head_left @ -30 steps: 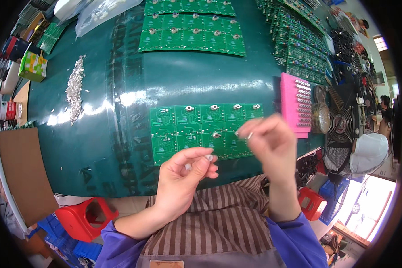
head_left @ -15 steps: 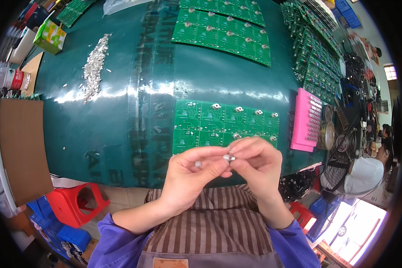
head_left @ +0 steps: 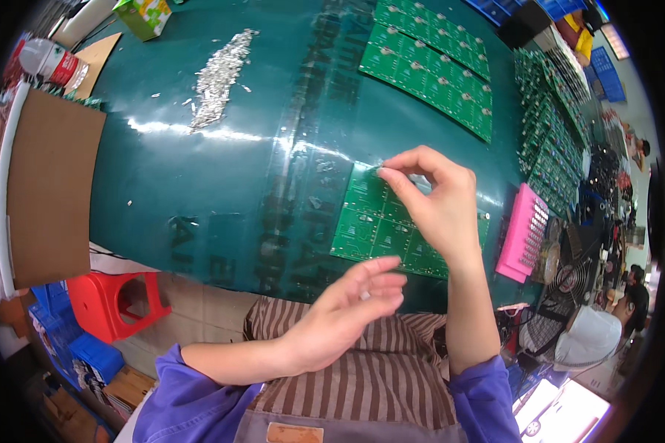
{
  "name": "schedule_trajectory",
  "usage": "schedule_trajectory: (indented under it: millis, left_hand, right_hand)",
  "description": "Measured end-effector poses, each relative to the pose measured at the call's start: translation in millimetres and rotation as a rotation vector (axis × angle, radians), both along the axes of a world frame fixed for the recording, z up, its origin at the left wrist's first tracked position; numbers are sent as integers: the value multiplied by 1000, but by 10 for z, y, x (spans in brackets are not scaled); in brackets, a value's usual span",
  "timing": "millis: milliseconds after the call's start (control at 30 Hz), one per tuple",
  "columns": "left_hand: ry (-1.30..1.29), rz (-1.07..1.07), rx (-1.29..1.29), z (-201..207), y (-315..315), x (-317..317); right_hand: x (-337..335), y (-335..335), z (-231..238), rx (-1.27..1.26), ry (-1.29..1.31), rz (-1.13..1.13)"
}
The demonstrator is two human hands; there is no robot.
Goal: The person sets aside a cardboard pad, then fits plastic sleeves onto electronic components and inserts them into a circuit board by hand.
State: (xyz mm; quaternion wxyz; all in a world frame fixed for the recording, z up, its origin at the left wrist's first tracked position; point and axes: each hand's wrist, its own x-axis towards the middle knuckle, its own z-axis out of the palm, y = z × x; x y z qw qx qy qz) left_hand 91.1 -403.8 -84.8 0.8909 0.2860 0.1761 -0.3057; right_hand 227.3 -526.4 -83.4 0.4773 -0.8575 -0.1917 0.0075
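Observation:
My right hand (head_left: pixel 440 199) reaches over the near green circuit board (head_left: pixel 358 232). Its thumb and forefinger are pinched together at the board's far left corner, around a small metal part that the fingertips mostly hide. The hand and forearm cover much of the board's right side, where fitted metal parts cannot be made out well. Below the board's near edge, my left hand (head_left: pixel 340 310) is held palm-up above my lap, fingers loosely curled. A small whitish part (head_left: pixel 364 295) rests in it, close to the fingers.
Loose silvery parts (head_left: pixel 222 80) lie heaped at the far left. Populated green boards (head_left: pixel 428 70) are farther back. Boards stack at right (head_left: pixel 550 133), beside a pink foam block (head_left: pixel 521 240) bearing rows of small metal parts. A cardboard sheet (head_left: pixel 52 192) and red stool (head_left: pixel 114 303) stand left.
My hands have parted. The right moved up and away to the board's far left corner, while the left dropped slightly nearer my lap. The view has shifted, so the table appears turned.

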Motion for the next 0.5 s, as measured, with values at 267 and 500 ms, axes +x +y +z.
schedule_trajectory:
  millis: [267,500]
  left_hand:
    - [117,-44,-77,-132,28,-50]
    - [144,13,-125,-107,41,16]
  right_hand:
    - [73,76,16,-195,75,3]
    - [79,99,11,-209,59,13]
